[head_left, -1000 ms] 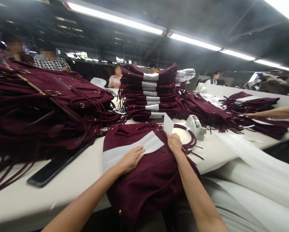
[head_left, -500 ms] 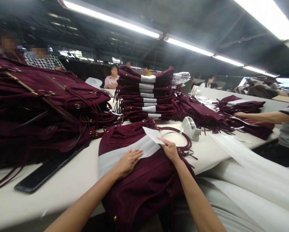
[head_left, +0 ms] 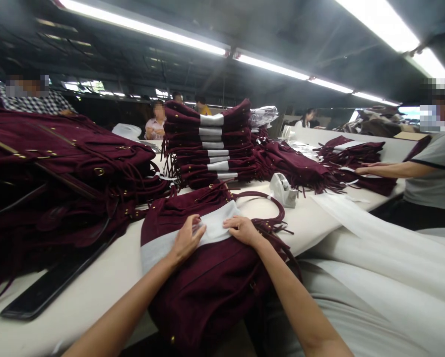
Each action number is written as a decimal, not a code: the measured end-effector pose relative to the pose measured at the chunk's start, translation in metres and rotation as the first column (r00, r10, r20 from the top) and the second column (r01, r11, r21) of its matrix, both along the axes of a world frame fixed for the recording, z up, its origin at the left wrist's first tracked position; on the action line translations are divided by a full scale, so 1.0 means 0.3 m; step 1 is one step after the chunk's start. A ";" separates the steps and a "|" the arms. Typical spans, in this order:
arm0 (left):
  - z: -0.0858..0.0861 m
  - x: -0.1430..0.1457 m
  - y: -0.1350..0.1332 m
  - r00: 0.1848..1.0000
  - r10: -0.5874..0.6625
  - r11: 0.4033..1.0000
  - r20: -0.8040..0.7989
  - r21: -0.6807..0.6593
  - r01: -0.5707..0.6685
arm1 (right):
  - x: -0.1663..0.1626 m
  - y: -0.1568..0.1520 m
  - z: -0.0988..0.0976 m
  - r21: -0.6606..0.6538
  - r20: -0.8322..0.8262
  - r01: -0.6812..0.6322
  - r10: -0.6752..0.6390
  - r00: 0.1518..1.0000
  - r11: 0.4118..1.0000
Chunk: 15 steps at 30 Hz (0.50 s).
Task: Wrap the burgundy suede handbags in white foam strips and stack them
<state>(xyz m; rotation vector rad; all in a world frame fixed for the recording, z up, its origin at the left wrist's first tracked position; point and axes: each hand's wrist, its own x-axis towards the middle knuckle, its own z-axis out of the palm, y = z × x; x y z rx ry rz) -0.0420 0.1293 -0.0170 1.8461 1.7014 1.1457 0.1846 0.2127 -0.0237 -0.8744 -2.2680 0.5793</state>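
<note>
A maroon suede bag [head_left: 211,282] with fringe and gold studs lies over the near edge of the white table [head_left: 95,292]. A white paper band [head_left: 162,245] runs across it. My left hand [head_left: 187,240] presses flat on the band, fingers stretched out. My right hand [head_left: 242,229] rests on the band's right end, fingers curled down onto the paper. The bag's looped handle [head_left: 270,203] lies just beyond my right hand.
A large heap of maroon bags [head_left: 58,173] fills the left. A neat stack of banded bags [head_left: 211,144] stands behind. A tape dispenser [head_left: 284,189] sits right of the handle. A dark phone [head_left: 49,287] lies at left. White paper strips [head_left: 371,238] trail right. A co-worker's arm [head_left: 382,169] reaches over bags at right.
My right hand has folded the raised paper end down onto the bag and now lies on it. My left hand has slid slightly up the band. The view has shifted right.
</note>
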 end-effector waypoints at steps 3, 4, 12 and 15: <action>0.011 0.022 0.077 0.972 0.101 0.990 -0.213 0.122 -0.076 | -0.023 -0.020 0.000 -0.032 -0.021 0.037 -0.038 0.999 0.999; 0.010 0.025 0.100 0.957 0.065 0.995 -0.283 0.092 -0.041 | -0.030 -0.035 0.004 -0.037 -0.026 0.052 -0.053 0.998 0.998; -0.015 -0.009 0.208 0.916 0.027 0.983 -0.400 -0.157 -0.098 | 0.024 -0.473 -0.014 -0.091 -0.269 0.188 -0.206 0.941 0.978; -0.007 -0.017 0.234 0.897 0.017 0.969 -0.441 -0.212 -0.123 | 0.090 -0.700 -0.154 -0.386 -0.399 0.241 -0.396 0.827 0.891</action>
